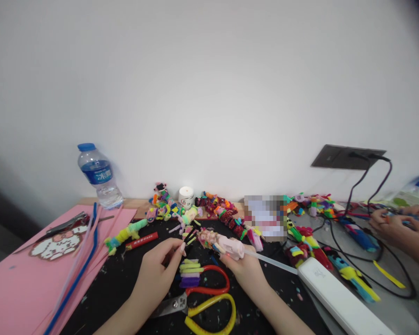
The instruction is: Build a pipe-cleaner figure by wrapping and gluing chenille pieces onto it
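My left hand [158, 270] pinches a thin dark stick with small yellow and pink bits [189, 237] between thumb and fingertips. My right hand [246, 274] grips a pink glue gun [226, 244] decorated with coloured pieces. Its nozzle points left, close to the stick's end, and a clear glue stick [270, 260] juts out to the right. Below the two hands lie a stack of short yellow and purple pipe-cleaner pieces [190, 274] and scissors with red and yellow handles [209, 304] on the black mat [118, 279].
Pink foam sheets [17, 279] with blue and pink pipe cleaners lie left, behind them a water bottle [98, 177]. Pipe-cleaner figures [226, 214] line the wall. A white power strip [338, 298] and cables lie right, where another person's hands [401, 228] work.
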Motion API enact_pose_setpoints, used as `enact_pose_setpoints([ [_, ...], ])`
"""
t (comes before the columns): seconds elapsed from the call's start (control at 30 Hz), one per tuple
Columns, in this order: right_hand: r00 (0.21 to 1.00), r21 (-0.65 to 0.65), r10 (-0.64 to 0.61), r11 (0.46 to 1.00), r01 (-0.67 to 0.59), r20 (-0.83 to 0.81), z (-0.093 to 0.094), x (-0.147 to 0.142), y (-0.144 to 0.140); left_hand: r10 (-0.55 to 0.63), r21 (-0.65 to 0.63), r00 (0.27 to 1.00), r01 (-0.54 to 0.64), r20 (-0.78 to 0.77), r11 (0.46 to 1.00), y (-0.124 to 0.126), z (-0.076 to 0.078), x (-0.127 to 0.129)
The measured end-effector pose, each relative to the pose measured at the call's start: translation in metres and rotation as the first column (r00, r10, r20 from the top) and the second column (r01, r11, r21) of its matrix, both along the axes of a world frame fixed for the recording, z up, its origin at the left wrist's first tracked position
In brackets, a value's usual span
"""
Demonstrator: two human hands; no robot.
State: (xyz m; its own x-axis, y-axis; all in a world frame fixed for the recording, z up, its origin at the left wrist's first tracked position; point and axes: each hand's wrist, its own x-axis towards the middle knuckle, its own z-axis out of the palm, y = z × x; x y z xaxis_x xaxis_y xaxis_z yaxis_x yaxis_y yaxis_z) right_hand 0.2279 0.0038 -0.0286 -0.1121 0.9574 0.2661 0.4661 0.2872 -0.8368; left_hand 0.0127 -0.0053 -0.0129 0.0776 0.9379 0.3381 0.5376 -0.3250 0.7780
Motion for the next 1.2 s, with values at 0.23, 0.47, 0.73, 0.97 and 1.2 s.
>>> enact_pose_setpoints([
  [0.23, 0.998, 0.014, -0.046, 0.999, 0.045, 0.053, -0.001, 0.002, 0.001, -0.022, -0.002, 1.0, 0.022, 0.002, 1.0, -0.002, 0.002, 0.0],
  [0.47, 0.966, 0.019, -0.119, 0.993, 0.118, 0.227, 0.005, 0.003, -0.001, -0.062, -0.073, 0.996, 0.066, 0.058, 0.995, -0.001, 0.002, -0.001],
  [0.73, 0.896, 0.14, -0.175, 0.982, 0.128, 0.408, -0.001, 0.002, -0.001, -0.101, -0.141, 0.983, 0.123, 0.154, 0.982, -0.001, -0.001, -0.001],
  [0.97, 0.889, 0.182, -0.149, 0.98, 0.076, 0.432, 0.006, 0.0, -0.005, -0.167, -0.161, 0.963, 0.203, 0.213, 0.966, -0.003, -0.002, 0.0],
  [1.2, 0.954, 0.335, 0.03, 0.933, -0.133, 0.297, 0.026, -0.004, -0.018, -0.267, -0.192, 0.944, 0.304, 0.196, 0.933, -0.006, -0.002, 0.002],
])
